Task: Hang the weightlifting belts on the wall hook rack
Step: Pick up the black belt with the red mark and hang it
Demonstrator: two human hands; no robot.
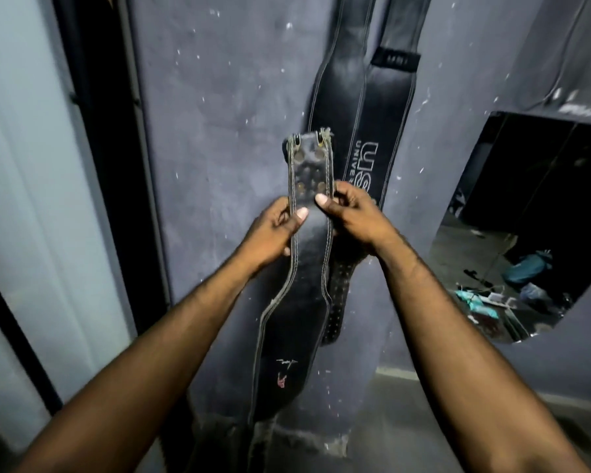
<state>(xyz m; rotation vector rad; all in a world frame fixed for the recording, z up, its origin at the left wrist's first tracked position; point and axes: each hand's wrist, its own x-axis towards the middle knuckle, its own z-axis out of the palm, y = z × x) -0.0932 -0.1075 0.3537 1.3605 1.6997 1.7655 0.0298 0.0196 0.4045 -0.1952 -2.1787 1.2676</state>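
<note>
I hold a worn black leather weightlifting belt upright in front of the dark wall. My left hand grips its left edge and my right hand grips its right edge, both thumbs pressed on its face just below the riveted top end. The belt's wide part hangs down between my forearms. Behind it two black belts hang down the wall: one plain and one with white lettering. The hook rack lies above the frame's top edge, out of sight.
A mirror is set in the wall at right, reflecting a dim room with scattered items on the floor. A dark door frame and pale panel stand at left. The floor meets the wall at the lower right.
</note>
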